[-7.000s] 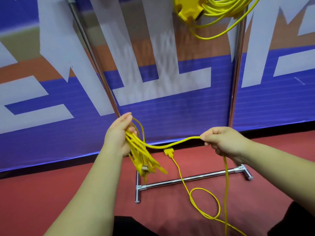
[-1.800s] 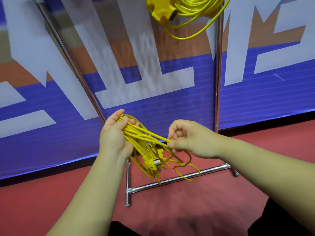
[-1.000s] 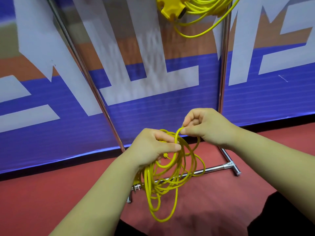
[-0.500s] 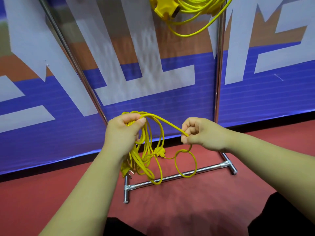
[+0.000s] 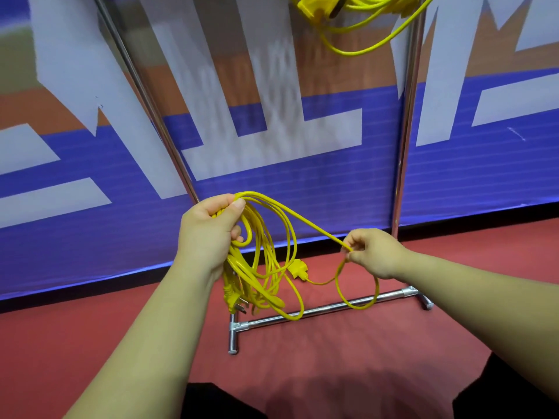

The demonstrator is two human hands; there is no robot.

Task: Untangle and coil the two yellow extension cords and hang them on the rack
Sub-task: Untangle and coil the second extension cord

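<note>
A red floor [image 5: 90,343] meets a blue, white and orange banner [image 5: 302,192], with a chrome rack [image 5: 405,116] standing just before it. One coiled yellow cord [image 5: 314,6] hangs at the rack's top (only partly in view). The left hand [image 5: 208,234] grips the gathered loops of the second cord [image 5: 242,278], which dangle above the rack's base bar. The right hand [image 5: 373,252] pinches one strand from the bundle, a small loop hanging beneath.

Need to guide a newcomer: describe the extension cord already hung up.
Find the chrome rack before the blue banner. High on it hangs a yellow cord with a chunky block. Unlike the other cord, no hand holds it.
</note>
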